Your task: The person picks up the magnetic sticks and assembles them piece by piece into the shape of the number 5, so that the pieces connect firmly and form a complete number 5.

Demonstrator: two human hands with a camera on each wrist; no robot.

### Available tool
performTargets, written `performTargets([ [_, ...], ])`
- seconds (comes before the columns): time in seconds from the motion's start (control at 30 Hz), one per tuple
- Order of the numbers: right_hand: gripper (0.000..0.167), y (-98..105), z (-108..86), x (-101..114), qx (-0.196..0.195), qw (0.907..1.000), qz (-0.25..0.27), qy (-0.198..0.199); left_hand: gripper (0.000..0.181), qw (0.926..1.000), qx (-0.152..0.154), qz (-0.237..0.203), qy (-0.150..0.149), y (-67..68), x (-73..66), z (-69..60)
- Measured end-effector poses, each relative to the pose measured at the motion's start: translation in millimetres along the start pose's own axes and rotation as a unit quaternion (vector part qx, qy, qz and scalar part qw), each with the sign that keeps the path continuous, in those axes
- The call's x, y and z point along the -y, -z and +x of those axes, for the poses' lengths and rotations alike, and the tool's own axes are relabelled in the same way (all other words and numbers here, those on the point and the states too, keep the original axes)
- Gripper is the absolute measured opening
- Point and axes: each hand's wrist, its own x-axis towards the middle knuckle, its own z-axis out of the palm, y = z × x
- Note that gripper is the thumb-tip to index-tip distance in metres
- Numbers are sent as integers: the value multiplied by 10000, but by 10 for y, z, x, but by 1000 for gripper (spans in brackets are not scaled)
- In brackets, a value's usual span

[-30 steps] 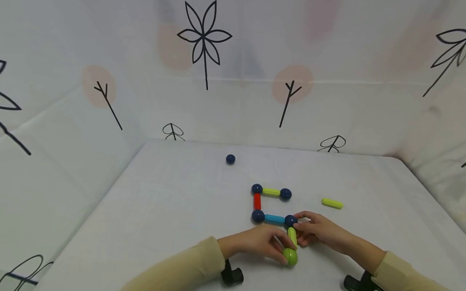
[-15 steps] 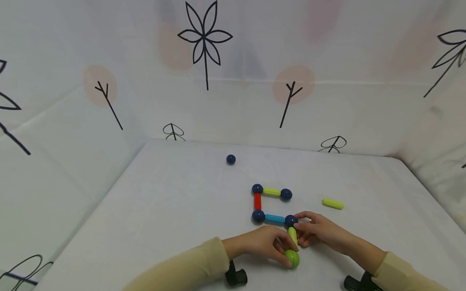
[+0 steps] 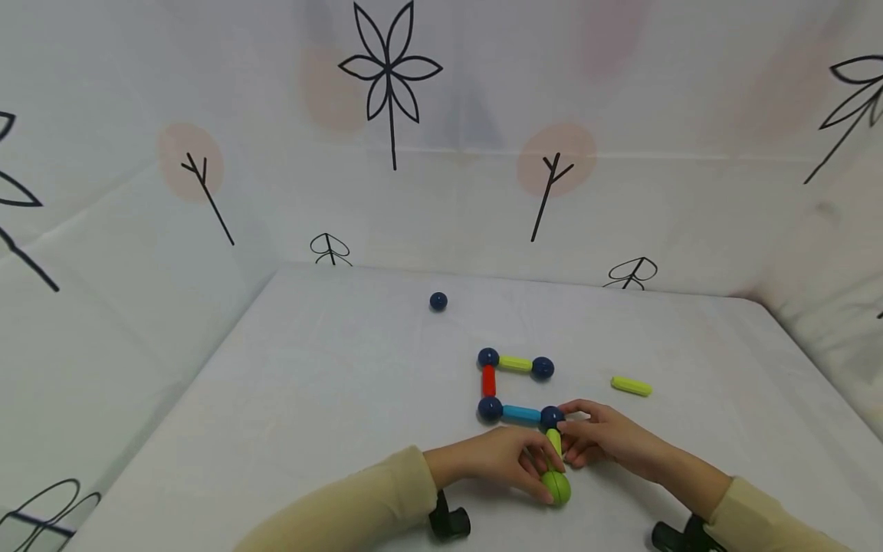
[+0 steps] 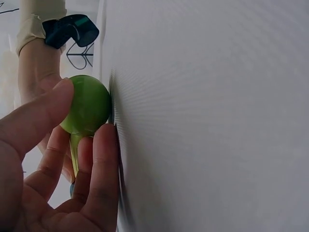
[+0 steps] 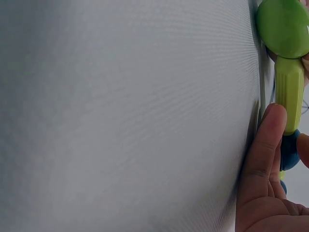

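My left hand (image 3: 507, 460) holds a green ball (image 3: 557, 488) between thumb and fingers, low on the white table. A yellow-green rod (image 5: 289, 92) runs from this ball to a dark blue ball (image 3: 550, 418), which my right hand (image 3: 610, 437) grips. In the right wrist view one right fingertip lies against the rod by the blue ball (image 5: 288, 152). From that corner a blue rod (image 3: 521, 415) leads left to another dark blue ball (image 3: 490, 409). Above it, a red rod (image 3: 488, 380), a dark blue ball (image 3: 488, 357), a second yellow-green rod (image 3: 515, 363) and an end ball (image 3: 543, 368) follow.
A loose yellow-green rod (image 3: 631, 386) lies right of the chain. Farther back sits a single dark blue ball (image 3: 438, 301). Patterned white cloth (image 3: 441, 207) rises behind the table and at both sides. Black wrist cameras (image 3: 451, 523) hang below the sleeves.
My left hand and the green ball have shifted slightly to the right. The right hand stays at the dark blue ball, and the rest of the chain looks the same.
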Motion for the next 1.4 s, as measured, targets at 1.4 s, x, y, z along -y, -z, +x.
performTargets([
  [1.4, 45, 251, -65, 72, -1404, 9861, -845, 261, 27, 9740, -2137, 285, 695, 646, 342, -200],
])
